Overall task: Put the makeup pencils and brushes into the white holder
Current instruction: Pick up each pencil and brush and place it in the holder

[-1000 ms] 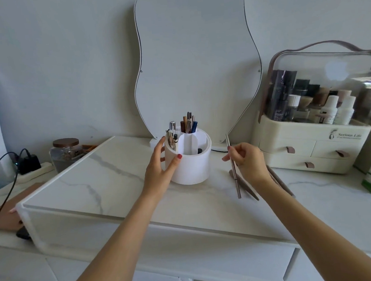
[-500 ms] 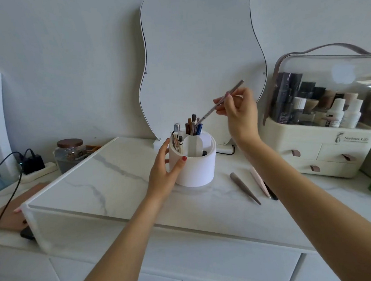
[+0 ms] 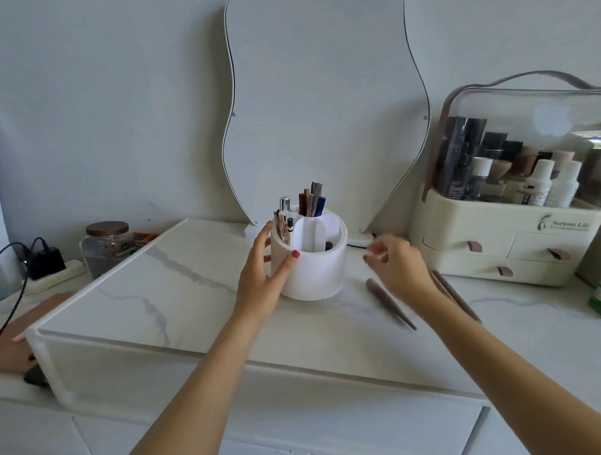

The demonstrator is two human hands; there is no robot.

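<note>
The left hand (image 3: 260, 282) rests on the side of the white holder (image 3: 311, 261), with the thumb at the front and the fingers around the back, so it grips the wall and keeps the holder steady on the marble top (image 3: 137, 293). The right hand (image 3: 396, 267) hovers just right of the holder and above the loose tools. It is blurred, but the fingers look loosely curled and apart, with nothing between them.

Many pencils (image 3: 311, 202) stand already in the back and left compartments. On the top lie a dark pointed brush (image 3: 390, 302), near the holder, and at least 2 thin sticks (image 3: 454, 298) partly hidden behind the right wrist.

I judge the step in hand is to pick the next tool. To do it well, it is better to pinch 1 tool near its middle, lift it clear, turn it upright, and lower it into a compartment with free space. The left hand should hold the holder during this, because a push on the rim could tip it.
</note>
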